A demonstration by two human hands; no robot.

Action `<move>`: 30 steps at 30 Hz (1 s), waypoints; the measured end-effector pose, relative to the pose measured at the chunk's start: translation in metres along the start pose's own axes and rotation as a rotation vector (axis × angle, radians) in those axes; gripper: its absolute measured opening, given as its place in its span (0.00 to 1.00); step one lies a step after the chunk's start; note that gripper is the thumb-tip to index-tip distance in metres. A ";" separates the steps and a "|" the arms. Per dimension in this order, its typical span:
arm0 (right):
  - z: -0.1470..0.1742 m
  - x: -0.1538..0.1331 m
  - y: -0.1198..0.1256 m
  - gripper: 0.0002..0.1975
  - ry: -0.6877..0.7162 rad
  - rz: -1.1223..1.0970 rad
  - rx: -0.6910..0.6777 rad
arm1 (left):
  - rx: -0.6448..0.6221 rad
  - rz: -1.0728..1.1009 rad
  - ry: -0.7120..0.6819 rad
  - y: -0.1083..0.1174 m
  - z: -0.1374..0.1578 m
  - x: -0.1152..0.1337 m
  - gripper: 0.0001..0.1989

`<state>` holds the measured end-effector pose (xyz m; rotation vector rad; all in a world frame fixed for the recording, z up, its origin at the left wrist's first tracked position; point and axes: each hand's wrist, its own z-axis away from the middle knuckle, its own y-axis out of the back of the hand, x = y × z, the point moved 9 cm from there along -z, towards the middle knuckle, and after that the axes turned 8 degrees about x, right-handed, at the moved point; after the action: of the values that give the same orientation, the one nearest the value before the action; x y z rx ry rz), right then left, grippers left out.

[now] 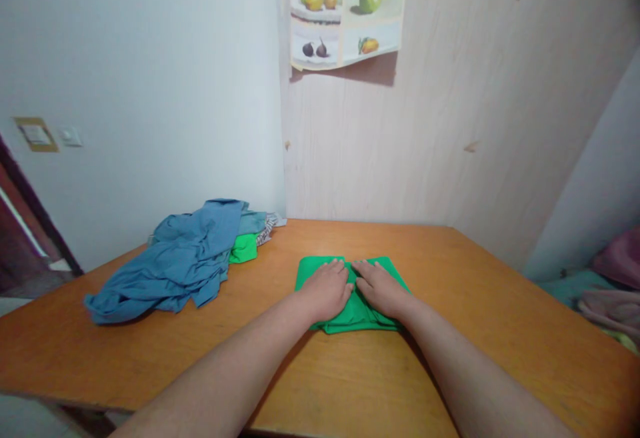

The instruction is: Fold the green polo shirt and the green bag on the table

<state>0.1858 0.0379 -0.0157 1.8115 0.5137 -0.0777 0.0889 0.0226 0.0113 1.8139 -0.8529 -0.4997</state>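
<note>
A green cloth [357, 315], folded into a flat, roughly rectangular bundle, lies on the wooden table [340, 378] in front of me. My left hand [327, 290] rests palm down on its left half, fingers stretched towards the far edge. On the right half lies my right hand [381, 286], also flat, its fingers angled inward towards the left hand. The two hands are close but apart, with green fabric showing between them. What garment the cloth is, I cannot tell. Neither hand grips it.
A rumpled heap of clothes, with a blue garment [185, 258] on top, sits at the table's left. A bright green piece [244, 248] and striped fabric [270, 226] poke out behind it. Beyond the table stands a wall with a fruit poster [345, 21]. More fabric [610, 311] lies at far right.
</note>
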 end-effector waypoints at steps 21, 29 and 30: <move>0.007 0.065 0.041 0.29 -0.222 0.083 0.171 | -0.110 0.040 0.079 -0.020 0.011 -0.006 0.40; 0.014 0.048 0.007 0.35 -0.275 0.234 -0.087 | -0.138 0.046 0.095 -0.020 0.012 -0.003 0.42; 0.014 0.048 0.006 0.36 -0.283 0.243 -0.102 | -0.144 0.045 0.097 -0.020 0.012 -0.003 0.43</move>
<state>0.2345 0.0381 -0.0292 1.7148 0.0947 -0.1361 0.0853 0.0217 -0.0121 1.6698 -0.7701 -0.4293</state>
